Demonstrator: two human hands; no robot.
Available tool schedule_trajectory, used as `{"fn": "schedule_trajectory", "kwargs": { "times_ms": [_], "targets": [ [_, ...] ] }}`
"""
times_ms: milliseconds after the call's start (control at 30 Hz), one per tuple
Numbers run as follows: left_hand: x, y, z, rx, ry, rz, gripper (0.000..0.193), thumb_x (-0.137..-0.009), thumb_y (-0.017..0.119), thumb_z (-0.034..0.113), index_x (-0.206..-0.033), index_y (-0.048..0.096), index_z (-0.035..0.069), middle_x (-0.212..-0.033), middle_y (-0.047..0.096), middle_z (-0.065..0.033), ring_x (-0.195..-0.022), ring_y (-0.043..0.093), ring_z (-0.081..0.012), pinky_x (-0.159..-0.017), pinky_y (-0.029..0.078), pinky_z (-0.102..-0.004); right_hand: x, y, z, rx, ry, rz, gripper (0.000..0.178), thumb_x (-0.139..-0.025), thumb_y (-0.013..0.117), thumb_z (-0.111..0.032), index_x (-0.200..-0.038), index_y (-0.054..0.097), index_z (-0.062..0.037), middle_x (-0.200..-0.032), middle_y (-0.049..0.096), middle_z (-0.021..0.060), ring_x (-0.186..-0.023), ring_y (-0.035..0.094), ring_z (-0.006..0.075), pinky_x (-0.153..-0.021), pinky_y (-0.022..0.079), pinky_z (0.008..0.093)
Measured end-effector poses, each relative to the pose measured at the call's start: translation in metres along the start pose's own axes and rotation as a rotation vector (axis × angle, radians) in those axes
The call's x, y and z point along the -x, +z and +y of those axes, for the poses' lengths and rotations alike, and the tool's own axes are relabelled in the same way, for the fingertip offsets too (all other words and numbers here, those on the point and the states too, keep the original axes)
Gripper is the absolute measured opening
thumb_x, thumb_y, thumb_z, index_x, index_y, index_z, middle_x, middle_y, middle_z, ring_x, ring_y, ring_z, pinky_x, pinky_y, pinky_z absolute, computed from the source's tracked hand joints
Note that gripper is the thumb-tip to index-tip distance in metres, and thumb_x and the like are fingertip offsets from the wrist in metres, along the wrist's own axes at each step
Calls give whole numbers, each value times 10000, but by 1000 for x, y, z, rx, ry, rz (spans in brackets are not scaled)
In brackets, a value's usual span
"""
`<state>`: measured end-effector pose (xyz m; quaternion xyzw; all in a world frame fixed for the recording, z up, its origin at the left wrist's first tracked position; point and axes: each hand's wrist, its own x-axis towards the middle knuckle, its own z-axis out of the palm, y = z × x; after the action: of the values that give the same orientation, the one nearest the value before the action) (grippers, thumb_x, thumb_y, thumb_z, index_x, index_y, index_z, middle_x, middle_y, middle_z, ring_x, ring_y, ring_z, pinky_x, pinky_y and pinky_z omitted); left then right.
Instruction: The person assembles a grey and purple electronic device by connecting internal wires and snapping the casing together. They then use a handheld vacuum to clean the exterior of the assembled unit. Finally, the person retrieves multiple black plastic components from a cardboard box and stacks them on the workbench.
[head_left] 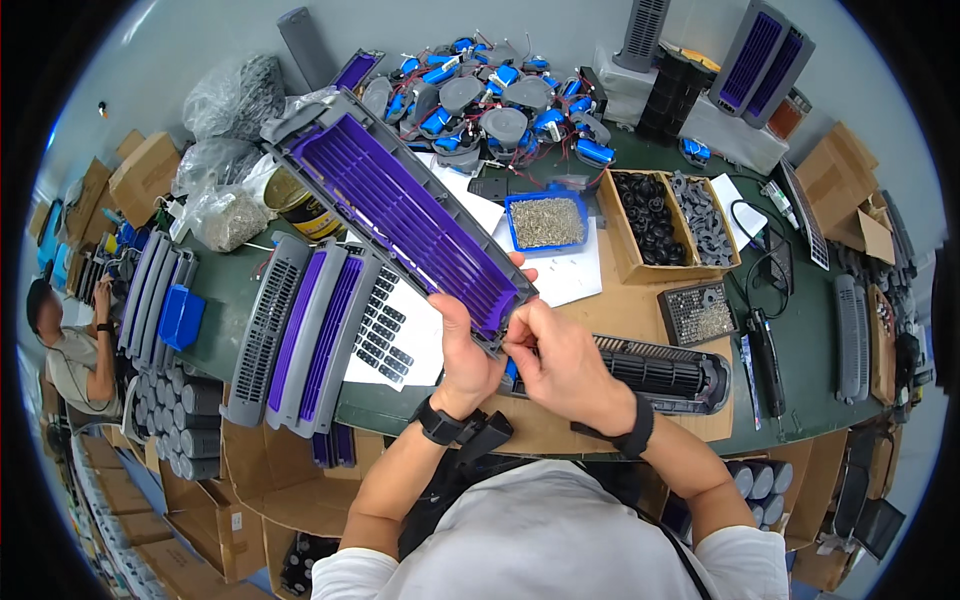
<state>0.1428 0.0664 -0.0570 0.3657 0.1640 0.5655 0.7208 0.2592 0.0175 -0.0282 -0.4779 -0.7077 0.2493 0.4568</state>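
Note:
A long grey fan housing with a purple slatted inside (405, 215) is tilted up off the table, its far end to the upper left. My left hand (468, 355) grips its near end, thumb on one side and fingertips showing past the other. My right hand (565, 365) is closed in a pinch at the same near corner; what its fingers hold, if anything, is hidden. Below the right hand, a housing part with a black cylindrical fan rotor (660, 375) lies on a cardboard sheet (628, 305).
Around me stand a blue tray of small screws (547, 222), a cardboard box of black and grey parts (655, 262), a black electric screwdriver (768, 365), grey-purple housings (300, 335) and a heap of parts with blue batteries (500, 95). Another person (75, 345) sits far left.

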Motion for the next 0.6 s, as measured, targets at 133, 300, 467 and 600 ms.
{"fn": "schedule_trajectory", "kwargs": {
  "times_ms": [133,300,467,600],
  "targets": [
    [-3,4,17,89,-118,-21,924,-865,287,793,-1397,406,47,-1293,559,-190,-1216,547,-331,-1001,470,-466,-6,-32,-12,-148,158,-8,259,-806,757,-55,-974,562,-19,-837,640,48,-753,621,126,-642,506,286],
    [-5,8,25,128,-176,-129,854,-907,266,733,-1445,337,74,-1279,563,-169,-1166,588,-290,-967,516,-438,-9,-33,4,-231,228,-8,571,-800,747,-47,-1261,418,26,-1136,582,127,-897,622,151,-580,547,231],
    [-5,3,27,38,-243,-198,798,-928,325,673,-1449,312,68,-1253,566,-124,-1126,608,-234,-938,539,-379,-10,-33,0,-628,481,-285,690,-783,731,13,-1349,336,14,-1159,561,102,-927,614,122,-603,554,252],
    [0,-17,28,-206,-221,-199,682,-938,560,500,-1386,408,10,-1218,590,-95,-1101,604,-190,-941,513,-340,-14,-34,-6,-670,399,-276,718,-738,733,53,-1343,349,4,-1162,559,88,-979,604,127,-747,550,274]
  ]
}}
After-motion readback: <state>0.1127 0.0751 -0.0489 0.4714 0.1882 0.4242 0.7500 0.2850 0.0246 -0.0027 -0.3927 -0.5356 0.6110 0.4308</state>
